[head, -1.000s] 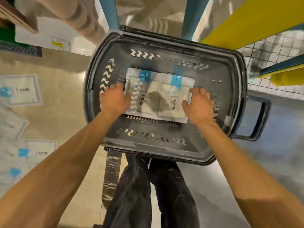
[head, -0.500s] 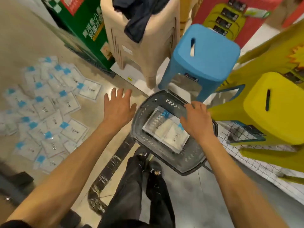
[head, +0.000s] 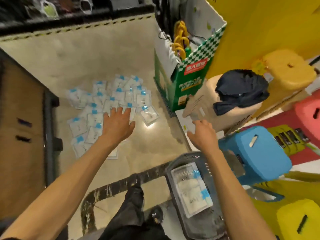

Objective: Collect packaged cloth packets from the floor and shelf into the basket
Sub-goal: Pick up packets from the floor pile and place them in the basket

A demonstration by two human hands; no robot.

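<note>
The left hand (head: pixel 117 125) covers part of the floor packets (head: pixel 107 101) — their print too blurred to read. The basket (head: pixel 170 187) runs off the bottom edge, its right side behind the right forearm (head: pixel 230 187).

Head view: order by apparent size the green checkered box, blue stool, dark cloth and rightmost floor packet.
Largest: green checkered box and blue stool, alike; stool is nearer, so unranked.
Then dark cloth.
Smallest: rightmost floor packet.
</note>
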